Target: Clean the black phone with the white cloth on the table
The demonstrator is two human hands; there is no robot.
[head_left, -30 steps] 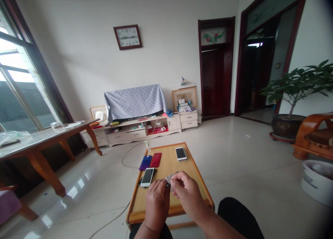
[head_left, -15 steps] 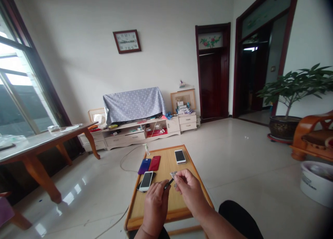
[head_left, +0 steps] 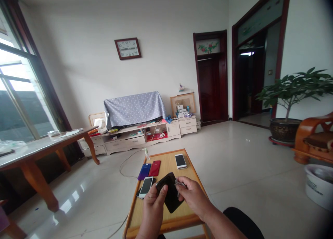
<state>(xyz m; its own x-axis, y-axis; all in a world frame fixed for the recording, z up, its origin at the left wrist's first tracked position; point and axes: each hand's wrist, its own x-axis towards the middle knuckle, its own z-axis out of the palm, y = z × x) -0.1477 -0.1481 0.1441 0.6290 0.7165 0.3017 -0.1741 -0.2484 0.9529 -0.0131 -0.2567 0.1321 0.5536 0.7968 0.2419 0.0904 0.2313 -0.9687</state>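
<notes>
My left hand (head_left: 154, 202) grips a black smartphone (head_left: 172, 198) by its left edge, thumb on the dark face, tilted above the small wooden table (head_left: 142, 222). A crumpled greyish cloth or wipe (head_left: 179, 184) is pinched in my right hand (head_left: 191, 194), against the phone's right edge. To the left on the table lie a white phone (head_left: 146, 187) overlapping a dark one, a blue-purple phone (head_left: 144, 171) and a red phone (head_left: 155, 168). Near the far right corner rests another white phone (head_left: 180, 161).
A small pump bottle (head_left: 147, 154) stands at the table's far left corner, near a thin cable on the floor. Around the room are a larger table (head_left: 52, 147), a cloth-draped cabinet (head_left: 130, 141), a potted plant (head_left: 284, 128) and a white bucket (head_left: 318, 188).
The phone in my left hand has turned from nearly edge-on to showing its broad dark face. My right hand has shifted slightly right, with the cloth now at the phone's edge.
</notes>
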